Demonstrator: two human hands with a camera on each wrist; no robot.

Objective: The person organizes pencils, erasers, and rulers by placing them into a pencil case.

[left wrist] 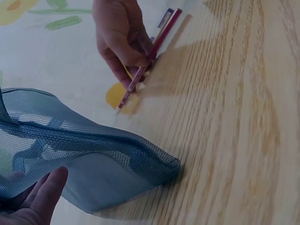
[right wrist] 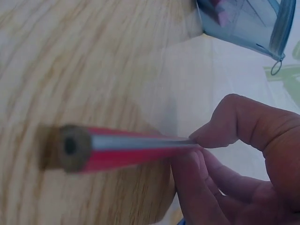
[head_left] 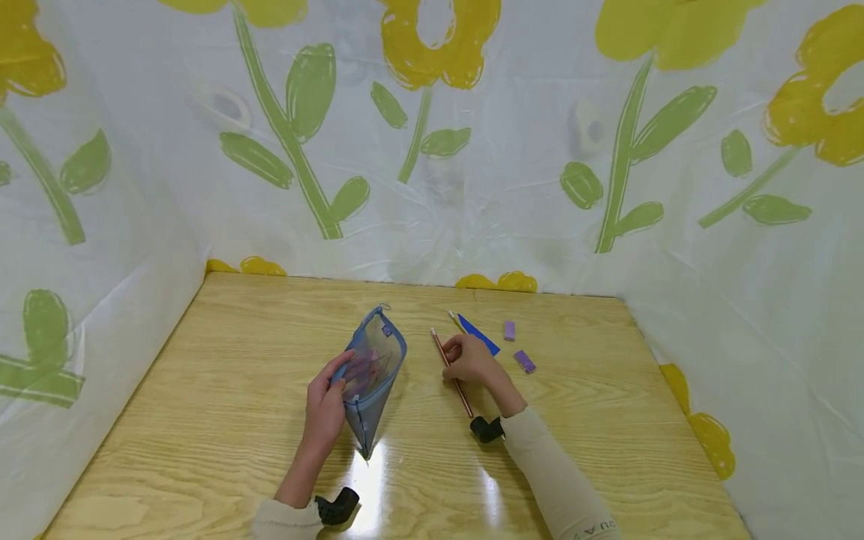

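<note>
My left hand [head_left: 327, 405] grips the near left side of a blue mesh zipper pouch [head_left: 386, 390], thumb at its rim. The pouch's mouth gapes open, and pinkish items show through the mesh. To the right, my right hand [head_left: 472, 360] pinches a red pencil [head_left: 462, 395] between thumb and fingers, near its middle. In the right wrist view, the red pencil [right wrist: 126, 149] points its blunt, unsharpened end toward the camera. In the left wrist view, the pencil slants close over the wood, beside the pouch [left wrist: 112, 164].
Beyond the right hand lie a yellow pencil [head_left: 455, 319] and a blue triangular piece [head_left: 478, 334]. Two purple erasers, one farther back [head_left: 509, 330] and one nearer [head_left: 524, 361], lie to their right. A flower-printed cloth [head_left: 472, 217] walls in the wooden table [head_left: 243, 360].
</note>
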